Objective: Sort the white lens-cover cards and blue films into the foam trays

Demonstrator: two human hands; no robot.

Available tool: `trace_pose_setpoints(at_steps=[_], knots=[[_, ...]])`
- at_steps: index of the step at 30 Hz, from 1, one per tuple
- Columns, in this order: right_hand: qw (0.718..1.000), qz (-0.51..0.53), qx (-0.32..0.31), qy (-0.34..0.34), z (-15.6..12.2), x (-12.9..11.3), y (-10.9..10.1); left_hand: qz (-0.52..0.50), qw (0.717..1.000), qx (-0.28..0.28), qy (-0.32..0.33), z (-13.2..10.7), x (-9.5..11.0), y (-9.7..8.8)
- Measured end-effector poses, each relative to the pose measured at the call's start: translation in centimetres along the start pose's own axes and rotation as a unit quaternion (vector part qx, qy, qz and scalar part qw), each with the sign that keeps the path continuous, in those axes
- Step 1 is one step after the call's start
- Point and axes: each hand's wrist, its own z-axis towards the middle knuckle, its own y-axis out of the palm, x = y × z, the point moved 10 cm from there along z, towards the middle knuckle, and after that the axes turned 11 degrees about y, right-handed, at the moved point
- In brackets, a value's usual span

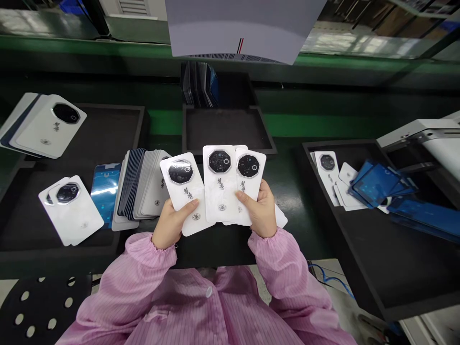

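Left hand (168,226) is pinching a white panel (187,196), right hand (264,211) is clamping fanned white panels (214,194), all hovering over the bench (291,177), near middle. Should be gripping lightly, keeping thumbs (247,200) off dark lens windows (219,161).

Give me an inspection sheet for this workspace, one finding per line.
Surface: dark green tabletop, with black trays on it.
Job's things: white panels with dark octagonal windows, fanned between the hands; a leaning stack to their left.
Clutter: blue sheets overlap loosely in the right tray.
Hands: left hand grips at least one panel; right hand grips several.
Cables: blue cable-like line, lower right.
Surroundings: perforated black seat, lower left; pale board beyond the bench.
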Motion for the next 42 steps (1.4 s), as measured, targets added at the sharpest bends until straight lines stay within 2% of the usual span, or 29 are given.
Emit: trace_pose_setpoints(at_steps=[5, 16, 30, 38, 42], knots=[[1.0, 0.003, -0.006, -0.003, -0.1, -0.2, 0.2, -0.002, 1.0, -0.004, 0.001, 0.0, 0.0, 0.0], [0.995, -0.047, -0.083, 0.008, -1.0, 0.5, 1.8, -0.018, 0.999, 0.007, 0.047, 0.1, 0.8, -0.4], [0.995, -0.048, -0.088, 0.008, -1.2, 0.2, 1.9, -0.015, 0.997, -0.014, 0.074, 0.0, 1.3, -0.3], [0.995, -0.046, -0.087, 0.01, -1.2, 0.4, 1.8, -0.094, 0.994, 0.047, 0.036, 0.2, 0.2, -1.2], [0.995, -0.058, -0.076, 0.006, -1.2, 0.4, 1.7, -0.088, 0.995, 0.04, 0.039, 0.1, 0.1, -1.3]])
